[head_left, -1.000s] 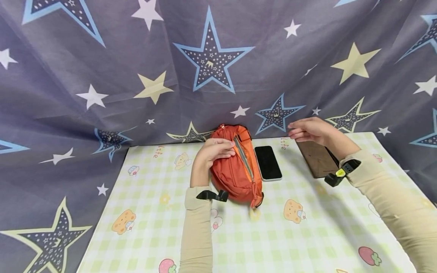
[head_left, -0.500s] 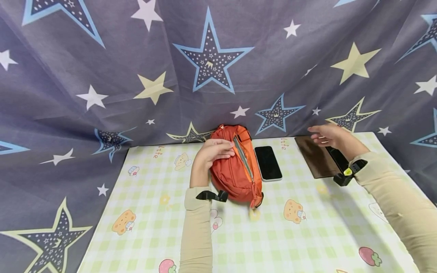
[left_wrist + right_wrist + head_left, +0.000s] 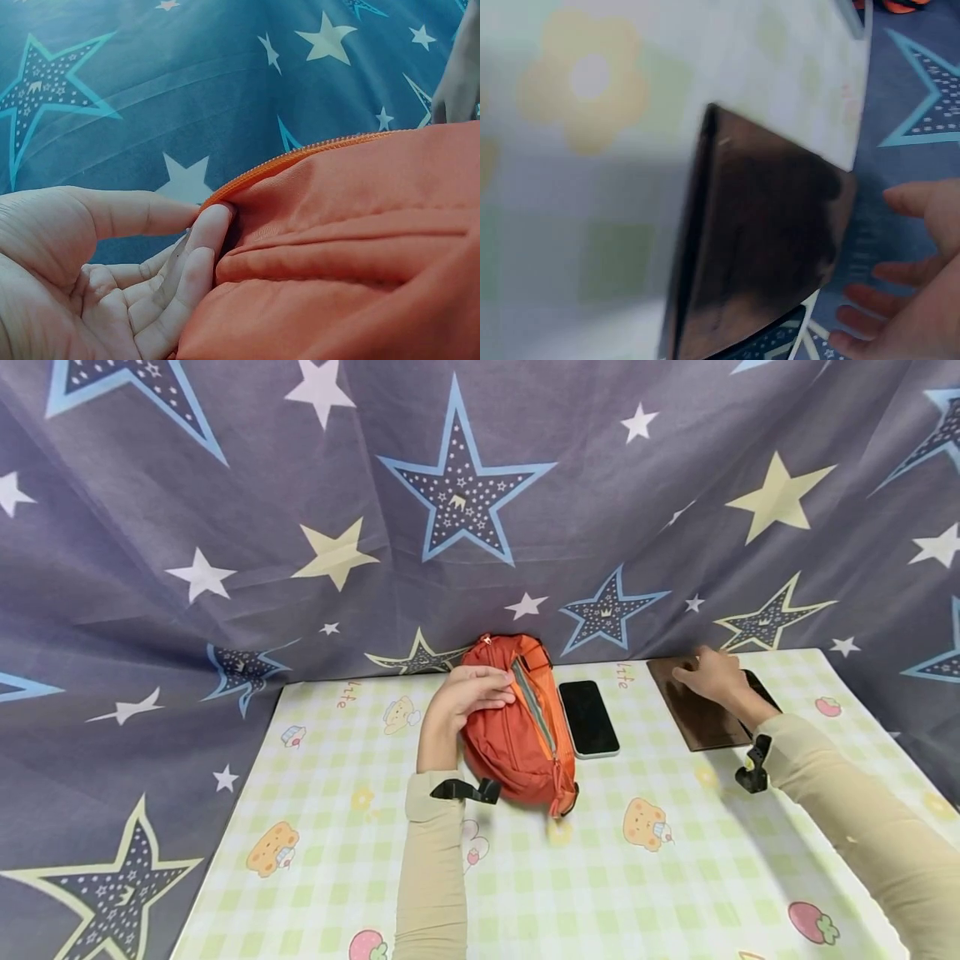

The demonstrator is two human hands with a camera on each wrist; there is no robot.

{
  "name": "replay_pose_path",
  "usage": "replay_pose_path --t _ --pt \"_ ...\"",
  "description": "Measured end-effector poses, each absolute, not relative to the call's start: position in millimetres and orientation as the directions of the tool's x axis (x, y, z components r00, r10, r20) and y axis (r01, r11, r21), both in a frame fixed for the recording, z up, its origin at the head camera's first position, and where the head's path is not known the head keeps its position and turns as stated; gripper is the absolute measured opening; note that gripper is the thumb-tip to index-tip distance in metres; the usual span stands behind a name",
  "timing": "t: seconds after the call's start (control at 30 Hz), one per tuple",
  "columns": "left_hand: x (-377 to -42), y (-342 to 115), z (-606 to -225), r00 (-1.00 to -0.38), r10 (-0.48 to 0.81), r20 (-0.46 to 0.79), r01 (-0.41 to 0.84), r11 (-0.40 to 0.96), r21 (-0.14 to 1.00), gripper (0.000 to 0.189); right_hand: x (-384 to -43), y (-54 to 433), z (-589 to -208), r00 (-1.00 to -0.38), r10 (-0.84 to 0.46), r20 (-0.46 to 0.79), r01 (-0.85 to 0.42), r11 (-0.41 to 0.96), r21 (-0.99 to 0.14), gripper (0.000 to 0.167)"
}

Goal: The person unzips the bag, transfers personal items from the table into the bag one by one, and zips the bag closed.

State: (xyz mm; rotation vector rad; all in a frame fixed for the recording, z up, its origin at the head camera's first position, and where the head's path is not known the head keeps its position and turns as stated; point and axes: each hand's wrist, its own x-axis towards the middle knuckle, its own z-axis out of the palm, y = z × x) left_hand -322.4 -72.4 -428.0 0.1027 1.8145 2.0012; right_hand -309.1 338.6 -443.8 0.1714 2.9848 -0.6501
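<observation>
My left hand (image 3: 467, 693) pinches the edge of an orange-red zippered bag (image 3: 504, 756) at its upper left. In the left wrist view the thumb and fingers of that hand (image 3: 127, 277) hold the fabric beside the bag's orange zip (image 3: 300, 152). My right hand (image 3: 716, 681) is over a flat brown wallet-like item (image 3: 697, 717), its fingers apart and loosely bent. In the right wrist view a gap shows between the fingers of that hand (image 3: 907, 289) and the brown item (image 3: 772, 217), which has two layers along one side.
A black-screened phone (image 3: 590, 718) lies just right of the bag. Partly hidden by the right hand, a glossy black flat thing (image 3: 761, 687) lies beside the brown item. The patterned tabletop (image 3: 570, 893) meets a star-printed curtain (image 3: 570, 527) at its back edge.
My right hand has moved right from beyond the phone, then down over the brown item. The left hand and the bag stay where they were.
</observation>
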Motion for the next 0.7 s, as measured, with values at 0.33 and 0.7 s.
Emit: replay_pose_path --t 0.33,0.7 --pt "-323.0 -71.8 -429.0 -0.903 0.362 -0.232 -0.262 -0.036 0.964 0.007 -315.9 335.1 -462.5 -0.978 0.092 -0.187 0.14 0.954 -0.264 0.083" --pt "-322.3 -71.6 -428.6 -0.901 0.366 -0.23 -0.261 -0.036 0.965 0.005 -322.8 331.5 -465.7 -0.956 0.114 -0.269 0.181 0.954 -0.239 0.083"
